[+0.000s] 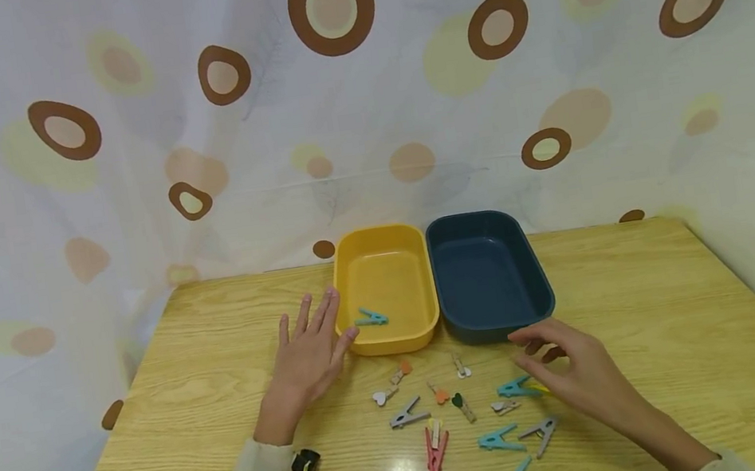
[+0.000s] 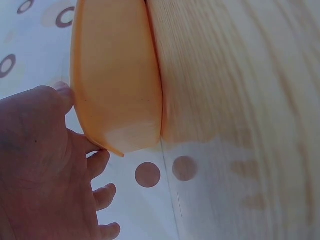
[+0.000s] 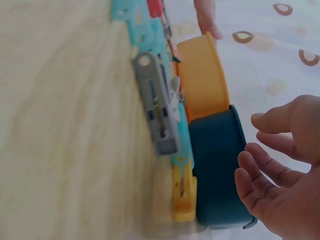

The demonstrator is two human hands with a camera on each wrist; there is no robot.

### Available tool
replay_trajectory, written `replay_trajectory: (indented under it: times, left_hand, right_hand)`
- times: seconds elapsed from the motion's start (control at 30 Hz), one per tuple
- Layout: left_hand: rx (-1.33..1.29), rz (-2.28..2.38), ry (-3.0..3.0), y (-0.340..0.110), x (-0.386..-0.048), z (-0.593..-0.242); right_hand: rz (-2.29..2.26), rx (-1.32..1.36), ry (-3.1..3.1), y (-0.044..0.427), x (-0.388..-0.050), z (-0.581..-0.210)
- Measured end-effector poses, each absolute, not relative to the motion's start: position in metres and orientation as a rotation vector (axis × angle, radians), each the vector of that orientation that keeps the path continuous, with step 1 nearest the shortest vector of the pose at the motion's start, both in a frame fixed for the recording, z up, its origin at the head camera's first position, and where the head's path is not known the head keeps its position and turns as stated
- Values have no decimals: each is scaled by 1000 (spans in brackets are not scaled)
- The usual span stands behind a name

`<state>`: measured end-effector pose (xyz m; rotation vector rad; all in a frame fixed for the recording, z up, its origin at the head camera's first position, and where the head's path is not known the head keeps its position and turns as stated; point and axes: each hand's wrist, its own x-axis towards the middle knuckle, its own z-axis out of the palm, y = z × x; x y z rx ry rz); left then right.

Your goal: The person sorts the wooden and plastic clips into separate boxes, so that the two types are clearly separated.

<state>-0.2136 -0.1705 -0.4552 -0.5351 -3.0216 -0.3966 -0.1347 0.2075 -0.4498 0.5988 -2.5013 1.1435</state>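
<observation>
My left hand (image 1: 304, 358) rests at the left rim of the yellow tray (image 1: 394, 343), fingers spread and extended; in the left wrist view its thumb and forefinger touch the rim. Inside that tray lies one blue clothespin (image 1: 373, 317). My right hand (image 1: 573, 365) hovers by the front right corner of the dark blue tray (image 1: 499, 328), fingers loosely bent, nothing between them. Beneath it on the table are a blue clothespin (image 1: 513, 387) and a yellow one (image 3: 184, 195), partly hidden by the hand in the head view.
In front of the trays lie small wooden clips with hearts (image 1: 463, 407), grey clothespins (image 1: 408, 414), a red clothespin (image 1: 437, 452) and more blue clothespins (image 1: 500, 439). A black object (image 1: 305, 463) is at the left sleeve. A patterned cloth (image 1: 360, 109) hangs behind the table.
</observation>
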Motion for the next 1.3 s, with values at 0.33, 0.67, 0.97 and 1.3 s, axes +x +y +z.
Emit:
replay_trajectory:
  times: [0.33, 0.67, 0.97, 1.3]
  left_hand:
    - [-533, -403, -3028, -168, -213, -454]
    - [-540, -391, -3021, -169, -213, -458]
    - [-530, -428, -3025, -170, -210, -456]
    - [-542, -417, -3019, -169, -212, -453]
  right_hand:
    - [1184, 505, -2549, 224, -122, -460]
    - [1176, 429, -2613, 239, -114, -476]
    - [1202, 415, -2668, 246, -112, -483]
    - [1142, 447, -2710, 249, -114, -482]
